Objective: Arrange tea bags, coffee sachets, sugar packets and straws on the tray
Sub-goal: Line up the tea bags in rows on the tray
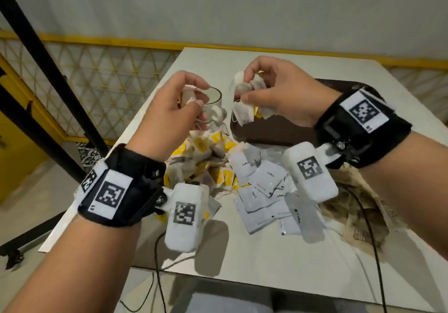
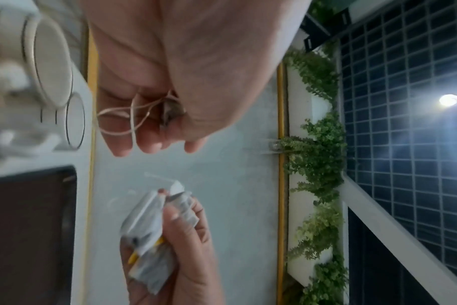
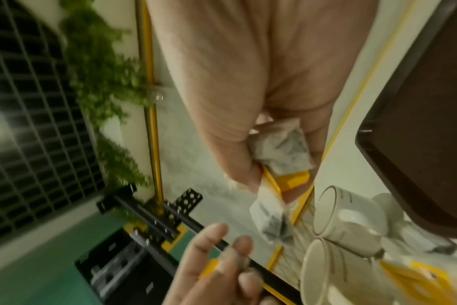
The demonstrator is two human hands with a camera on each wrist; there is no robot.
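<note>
Both hands are raised mid-frame above the surface (image 1: 254,252). Left hand (image 1: 169,116) pinches one tea bag (image 1: 188,97) with loose strings (image 2: 123,117) trailing; right hand (image 1: 278,89) is clamped round a bunch of tea bags (image 1: 244,101). Below them lie a tea bag pile (image 1: 201,160) and coffee sachets (image 1: 264,191). A dark tray (image 1: 271,130) sits at centre right, beside cups (image 1: 213,104).
</note>
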